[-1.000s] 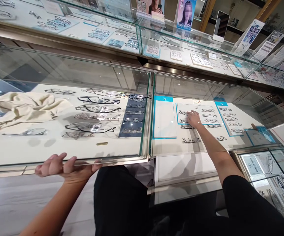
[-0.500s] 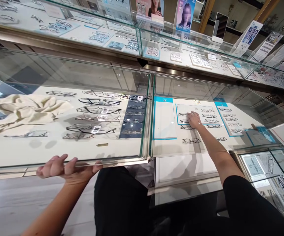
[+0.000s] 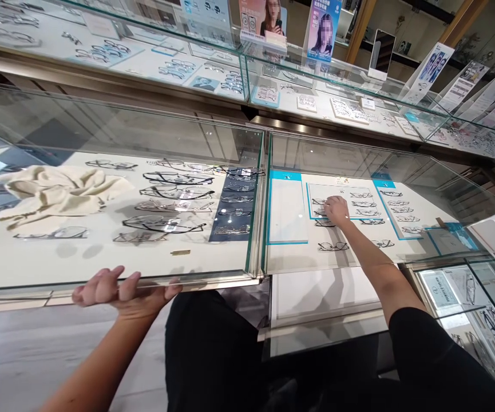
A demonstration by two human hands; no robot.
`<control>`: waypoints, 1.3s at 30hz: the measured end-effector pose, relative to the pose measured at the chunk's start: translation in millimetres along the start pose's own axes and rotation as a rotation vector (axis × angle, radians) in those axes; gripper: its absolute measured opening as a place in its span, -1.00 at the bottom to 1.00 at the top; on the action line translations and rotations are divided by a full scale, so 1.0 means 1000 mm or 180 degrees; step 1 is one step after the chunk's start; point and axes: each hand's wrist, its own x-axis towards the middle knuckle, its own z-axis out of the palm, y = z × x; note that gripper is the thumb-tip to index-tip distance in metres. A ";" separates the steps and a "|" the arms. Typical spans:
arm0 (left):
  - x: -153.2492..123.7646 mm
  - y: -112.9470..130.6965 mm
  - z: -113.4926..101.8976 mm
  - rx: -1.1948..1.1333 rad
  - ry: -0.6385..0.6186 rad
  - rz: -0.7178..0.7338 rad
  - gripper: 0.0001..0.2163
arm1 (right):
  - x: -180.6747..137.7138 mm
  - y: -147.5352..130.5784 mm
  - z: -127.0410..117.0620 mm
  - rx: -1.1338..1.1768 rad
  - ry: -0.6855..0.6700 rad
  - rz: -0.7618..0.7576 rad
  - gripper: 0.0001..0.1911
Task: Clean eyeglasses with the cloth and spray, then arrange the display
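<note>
Inside the right-hand glass display case (image 3: 290, 257), my right hand (image 3: 336, 210) reaches down to a white, blue-edged display board (image 3: 324, 188). Its bent fingers are closed at a pair of eyeglasses (image 3: 318, 201) in the upper left of that board; the fingertips are partly hidden. More eyeglasses (image 3: 364, 204) lie in a column to the right of this hand, and another pair (image 3: 333, 246) sits below the board. My left hand (image 3: 125, 293) is wrapped round the front edge (image 3: 213, 278) of the left-hand case.
A crumpled cream cloth (image 3: 60, 191) lies in the left case, beside rows of eyeglasses (image 3: 177, 178) and a dark display board (image 3: 230, 226). A glass divider (image 3: 258, 212) separates the cases. Behind stands another glass counter (image 3: 213, 94) with frames and upright advertising cards (image 3: 323, 28).
My left hand appears slightly farther right along the case edge, as the view shifts a little. My right hand stays at the same eyeglasses, its fingers a bit more bent.
</note>
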 end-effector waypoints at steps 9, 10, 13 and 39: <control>0.002 0.023 0.006 0.0272 0.0392 0.1517 -0.44 | -0.080 -0.125 -0.003 0.0377 -0.0654 -0.1389 -0.87; 0.002 0.025 0.007 0.0274 0.0398 0.1511 -0.46 | -0.096 -0.135 -0.004 0.0449 -0.0783 -0.1595 -0.93; -0.002 0.029 0.011 0.0232 0.0336 0.1223 -0.47 | -0.143 -0.153 -0.017 0.0998 -0.1375 -0.2310 -0.87; 0.000 0.059 0.039 -0.0001 0.0049 0.0186 -0.52 | 0.070 -0.240 -0.101 -0.0284 0.0438 -0.1658 -0.65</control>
